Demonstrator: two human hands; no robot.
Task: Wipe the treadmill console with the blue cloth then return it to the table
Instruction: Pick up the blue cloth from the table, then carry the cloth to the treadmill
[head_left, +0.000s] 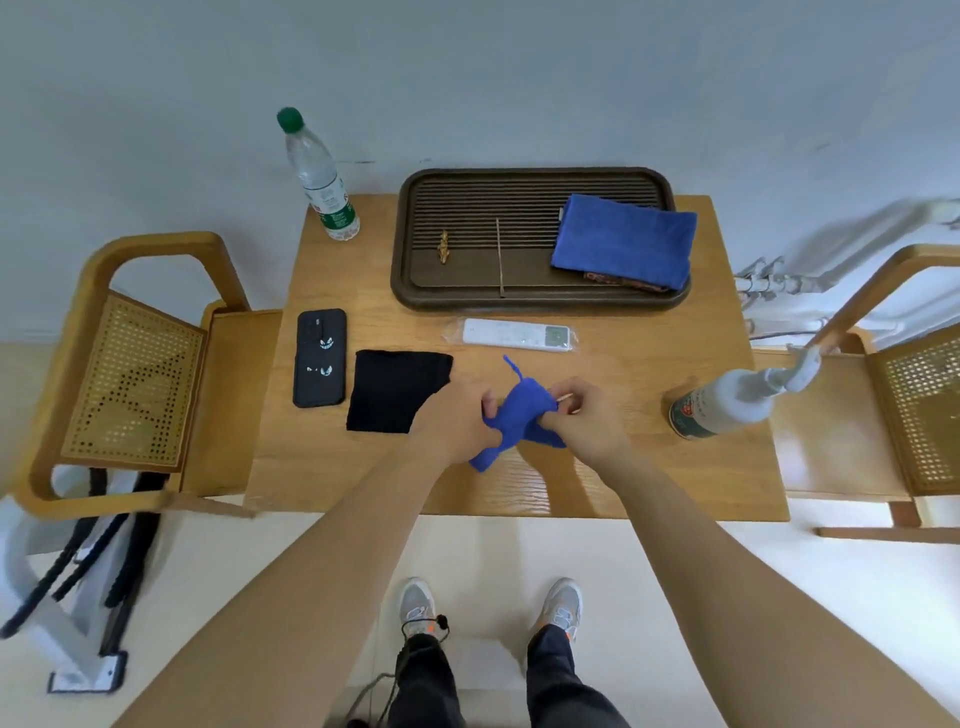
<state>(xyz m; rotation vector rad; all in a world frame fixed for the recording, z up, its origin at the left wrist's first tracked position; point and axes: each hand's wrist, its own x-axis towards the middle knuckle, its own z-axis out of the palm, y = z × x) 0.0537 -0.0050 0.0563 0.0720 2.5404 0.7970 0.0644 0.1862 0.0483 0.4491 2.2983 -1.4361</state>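
Observation:
A small blue cloth (519, 415) is bunched up just above the wooden table (519, 483), near its middle front. My left hand (457, 421) grips its left side and my right hand (587, 415) grips its right side. A thin loop of the cloth sticks up behind my hands. One corner hangs down toward the table's front edge. The treadmill console is not in view.
A dark tea tray (410, 270) at the back holds a folded blue towel (623, 241). On the table lie a white remote (517, 334), a black cloth (395, 389) and a black phone (319, 358). A water bottle (322, 182) stands back left, a spray bottle (727, 400) right. Wooden chairs (130, 364) flank the table.

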